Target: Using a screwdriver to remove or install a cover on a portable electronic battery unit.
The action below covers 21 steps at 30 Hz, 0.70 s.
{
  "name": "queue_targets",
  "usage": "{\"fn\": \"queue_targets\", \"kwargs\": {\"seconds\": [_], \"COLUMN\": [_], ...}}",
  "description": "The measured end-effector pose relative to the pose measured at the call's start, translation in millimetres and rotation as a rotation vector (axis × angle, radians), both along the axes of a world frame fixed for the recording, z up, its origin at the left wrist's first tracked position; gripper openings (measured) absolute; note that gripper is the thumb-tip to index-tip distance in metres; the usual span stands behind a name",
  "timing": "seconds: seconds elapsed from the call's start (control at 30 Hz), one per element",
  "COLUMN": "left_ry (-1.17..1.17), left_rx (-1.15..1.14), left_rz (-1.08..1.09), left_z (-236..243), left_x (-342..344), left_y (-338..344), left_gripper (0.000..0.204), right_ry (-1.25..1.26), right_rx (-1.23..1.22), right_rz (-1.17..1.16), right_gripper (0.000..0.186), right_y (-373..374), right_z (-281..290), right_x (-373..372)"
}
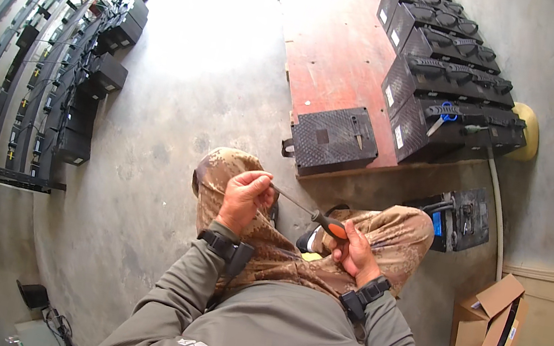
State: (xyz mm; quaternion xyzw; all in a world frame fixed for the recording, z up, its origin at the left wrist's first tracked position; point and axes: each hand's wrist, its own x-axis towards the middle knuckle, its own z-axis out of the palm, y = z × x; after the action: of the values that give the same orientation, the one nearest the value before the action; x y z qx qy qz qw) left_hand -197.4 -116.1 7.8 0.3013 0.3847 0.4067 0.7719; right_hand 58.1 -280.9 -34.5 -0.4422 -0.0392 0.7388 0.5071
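Grey cloth of the person's shirt (272,333) is closest, and past it I see two legs in patchy brown pants (263,255). Over the lap, between the two hands, is a screwdriver (331,226) with a black and orange handle. The left hand (244,200) pinches the far end of its thin metal rod, thumb against fingers. The right hand (357,254) has its fingers curled at the back of the handle. I think the tip could poke the left fingers if the right hand pushes too hard. If both hands go loose, the screwdriver could drop onto a leg or the shoe (304,240) below. Blue scissors (445,116) lie on the black boxes (437,88); a bump might knock them down. The flat black case (333,141) sits at the red board's (328,42) edge, so a knee might hit it.
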Motion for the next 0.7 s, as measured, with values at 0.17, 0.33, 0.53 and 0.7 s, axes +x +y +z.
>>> {"fn": "queue_targets", "kwargs": {"seconds": [0.17, 0.33, 0.53, 0.7], "left_ry": [0.039, 0.075, 0.095, 0.078], "left_rx": [0.005, 0.028, 0.027, -0.009], "left_rz": [-0.025, -0.083, -0.114, -0.087], "left_z": [-5.2, -6.4, -8.6, -8.2], "left_x": [12.6, 17.6, 17.7, 18.8], "left_y": [-0.1, 1.0, -1.2, -1.3], "left_gripper": [0.021, 0.021, 0.022, 0.026], "right_ry": [-0.055, -0.094, -0.013, 0.03], "right_rx": [-0.027, -0.024, 0.049, 0.081], "right_rz": [0.033, -0.009, -0.063, -0.082], "right_gripper": [0.049, 0.035, 0.022, 0.021], "right_y": [-1.7, -5.4, -1.4, 0.7], "right_z": [-6.2, -15.0, -15.0, -12.2], "right_x": [-2.2, -2.9, -1.8, -1.7]}}
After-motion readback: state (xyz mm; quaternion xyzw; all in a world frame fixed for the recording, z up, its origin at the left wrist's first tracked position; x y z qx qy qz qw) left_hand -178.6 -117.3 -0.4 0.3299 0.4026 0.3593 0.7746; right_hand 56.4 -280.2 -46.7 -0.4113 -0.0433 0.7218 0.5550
